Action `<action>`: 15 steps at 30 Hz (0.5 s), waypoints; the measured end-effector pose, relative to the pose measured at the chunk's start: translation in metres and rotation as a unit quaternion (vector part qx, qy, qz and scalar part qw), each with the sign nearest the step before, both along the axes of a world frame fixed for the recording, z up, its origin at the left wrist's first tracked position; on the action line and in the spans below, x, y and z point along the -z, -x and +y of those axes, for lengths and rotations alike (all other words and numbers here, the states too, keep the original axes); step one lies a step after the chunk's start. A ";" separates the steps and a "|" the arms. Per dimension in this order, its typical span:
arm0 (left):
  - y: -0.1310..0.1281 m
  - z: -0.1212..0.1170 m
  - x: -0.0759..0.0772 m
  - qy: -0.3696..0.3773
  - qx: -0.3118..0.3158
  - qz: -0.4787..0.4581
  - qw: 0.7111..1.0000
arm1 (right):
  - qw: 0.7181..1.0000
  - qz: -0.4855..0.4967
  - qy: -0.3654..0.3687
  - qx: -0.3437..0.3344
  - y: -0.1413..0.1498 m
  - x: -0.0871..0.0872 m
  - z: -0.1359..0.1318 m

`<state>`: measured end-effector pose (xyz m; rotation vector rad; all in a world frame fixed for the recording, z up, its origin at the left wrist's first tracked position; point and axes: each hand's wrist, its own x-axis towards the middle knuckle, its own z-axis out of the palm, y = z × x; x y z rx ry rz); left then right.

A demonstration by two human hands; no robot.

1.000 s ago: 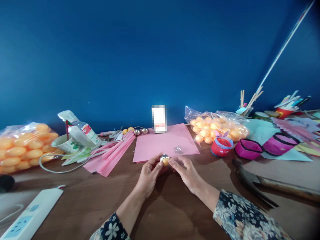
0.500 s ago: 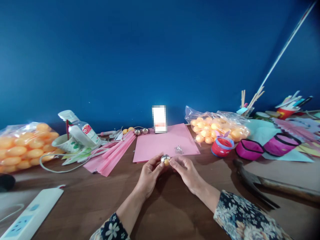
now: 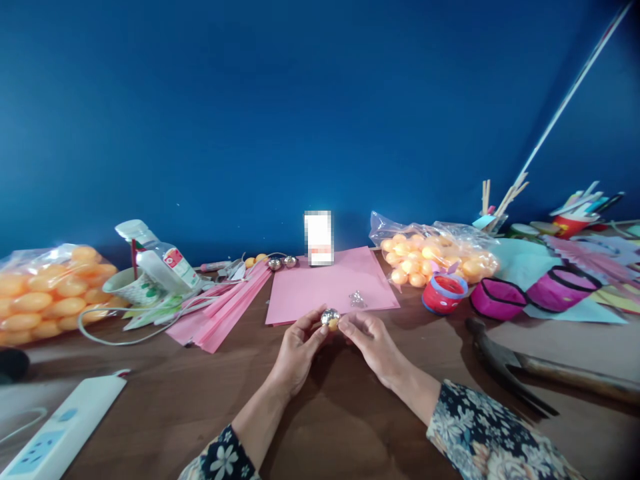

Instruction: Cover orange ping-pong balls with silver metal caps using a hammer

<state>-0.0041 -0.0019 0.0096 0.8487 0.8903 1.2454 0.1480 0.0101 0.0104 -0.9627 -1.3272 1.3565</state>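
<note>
Both hands meet over the brown table just in front of a pink paper sheet (image 3: 333, 283). My left hand (image 3: 298, 350) and my right hand (image 3: 373, 340) pinch one small orange ball partly covered in silver foil (image 3: 331, 319) between their fingertips. A crumpled scrap of foil (image 3: 357, 299) lies on the pink sheet just beyond the ball. Two silver-covered balls (image 3: 282, 263) and two bare orange balls (image 3: 255, 260) sit at the sheet's far left corner.
Bags of orange balls lie at the far left (image 3: 47, 293) and right of centre (image 3: 433, 257). Folded pink paper strips (image 3: 225, 310), a tipped bottle (image 3: 157, 260), a paper cup (image 3: 131, 287), a power strip (image 3: 63, 430), a hammer (image 3: 520, 370), red (image 3: 444, 292) and magenta paper baskets (image 3: 497, 298) surround the hands.
The hands stay in place; the fingers shift slightly around the foil-covered ball.
</note>
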 end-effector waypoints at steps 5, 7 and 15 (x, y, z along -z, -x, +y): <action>0.000 -0.001 -0.001 0.000 -0.001 0.004 1.000 | 1.000 -0.006 0.004 0.001 0.000 0.000 0.001; 0.000 -0.001 -0.001 -0.001 0.001 0.005 1.000 | 1.000 -0.009 0.001 0.003 0.000 0.000 0.001; 0.000 -0.001 -0.002 -0.004 0.000 0.009 1.000 | 1.000 -0.016 0.003 0.004 0.000 -0.002 -0.001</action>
